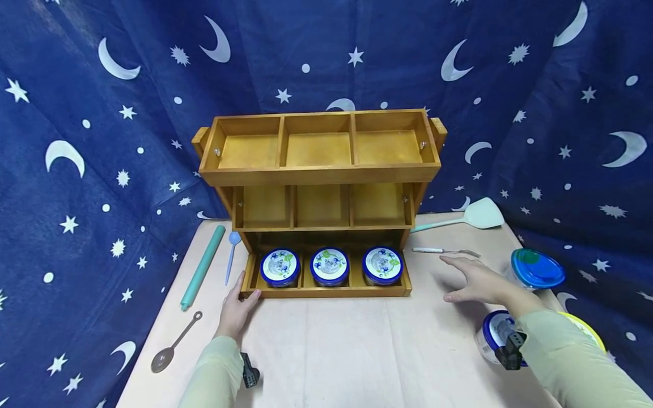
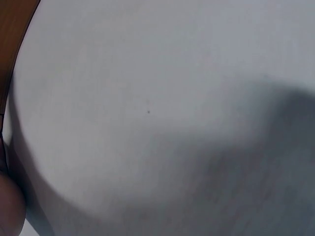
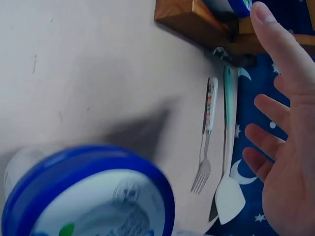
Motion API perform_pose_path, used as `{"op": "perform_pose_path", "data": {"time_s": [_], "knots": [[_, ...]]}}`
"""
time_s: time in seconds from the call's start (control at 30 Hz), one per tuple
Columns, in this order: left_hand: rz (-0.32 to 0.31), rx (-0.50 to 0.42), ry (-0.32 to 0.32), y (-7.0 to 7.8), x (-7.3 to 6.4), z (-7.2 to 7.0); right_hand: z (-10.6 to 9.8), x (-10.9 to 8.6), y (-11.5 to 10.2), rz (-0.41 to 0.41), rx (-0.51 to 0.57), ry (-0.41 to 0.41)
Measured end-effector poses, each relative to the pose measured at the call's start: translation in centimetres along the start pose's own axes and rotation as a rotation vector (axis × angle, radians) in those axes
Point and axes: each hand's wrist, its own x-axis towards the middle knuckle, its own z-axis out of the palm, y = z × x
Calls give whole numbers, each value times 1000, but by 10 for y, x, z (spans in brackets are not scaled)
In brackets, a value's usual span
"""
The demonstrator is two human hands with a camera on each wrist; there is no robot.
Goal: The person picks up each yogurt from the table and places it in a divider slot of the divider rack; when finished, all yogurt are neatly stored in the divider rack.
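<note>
The box stands at the far middle of the table, with three jars in its bottom tier, one per compartment. The left hand is at the box's near left corner, thumb and forefinger spread; how firmly it presses is hard to tell. The right hand hovers right of the box, fingers loosely parted, just nearer than the fork; the spatula lies beyond.
</note>
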Motion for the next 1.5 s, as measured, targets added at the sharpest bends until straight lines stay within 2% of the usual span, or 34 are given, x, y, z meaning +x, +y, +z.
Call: {"op": "perform_pose_path", "data": {"time_s": [0.27,0.43,0.67,0.97,1.23,1.5], "knots": [[5,-15,8,-4,-4,-3,1,-11,5,68,-25,-74],[7,-12,1,-7,-4,0,3,-22,8,84,-32,-108],[4,-2,6,-7,-3,3,2,-36,15,44,-16,-121],[8,-12,4,2,0,1,3,-55,26,6,56,-129],[-2,6,4,4,2,0,14,-60,35,51,116,-208],[-9,1,1,1,0,-1,28,-59,37,101,102,-244]]}}
